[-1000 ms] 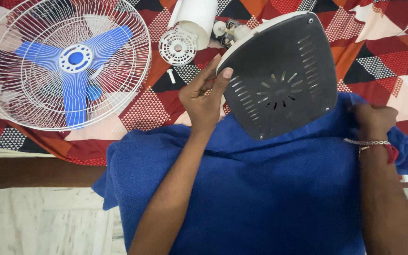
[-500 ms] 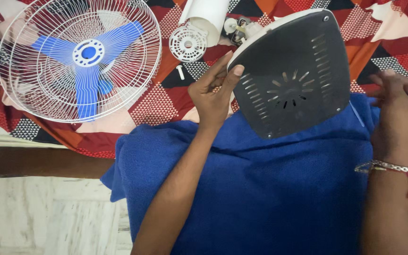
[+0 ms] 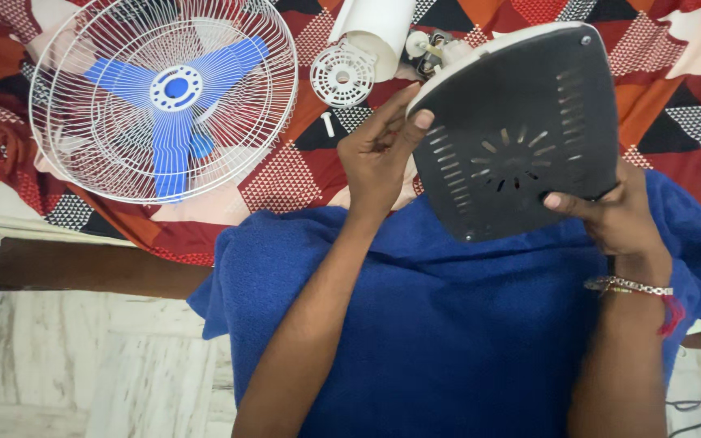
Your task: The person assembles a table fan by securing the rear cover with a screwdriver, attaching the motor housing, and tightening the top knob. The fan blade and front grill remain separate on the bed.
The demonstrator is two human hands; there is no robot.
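Left hand: the left hand [image 3: 379, 158] grips the left edge of the fan base [image 3: 521, 134], thumb laid on the dark underside, fingers curled behind the rim.
Right hand: the right hand [image 3: 610, 215] holds the near right corner of the base, thumb pressed on the underside near the slots, the other fingers hidden behind it; a metal bracelet [image 3: 628, 285] with a red thread sits on the wrist.
Fan base: a rounded square plate, white on its rim and dark grey underneath, with a ring of short vent slots in the middle and a screw at its far right corner. It is tilted up towards the camera, held above the blue towel [image 3: 448, 324].
Blue towel: spread over the person's lap, its far edge reaching the bed.
Bed: covered by a patterned sheet [image 3: 285, 178] of red, orange and black triangles.
Far left: a white wire fan cage [image 3: 164, 97] lies flat on the sheet with the blue blades [image 3: 174, 93] inside it.
Far middle: a small round white grille [image 3: 342, 75], a white tube [image 3: 375, 24] just beyond it, a white screw [image 3: 328, 124] near the grille, and motor parts [image 3: 436, 47] partly hidden behind the base.
Floor: pale marble tiles [image 3: 83, 373] at the near left.
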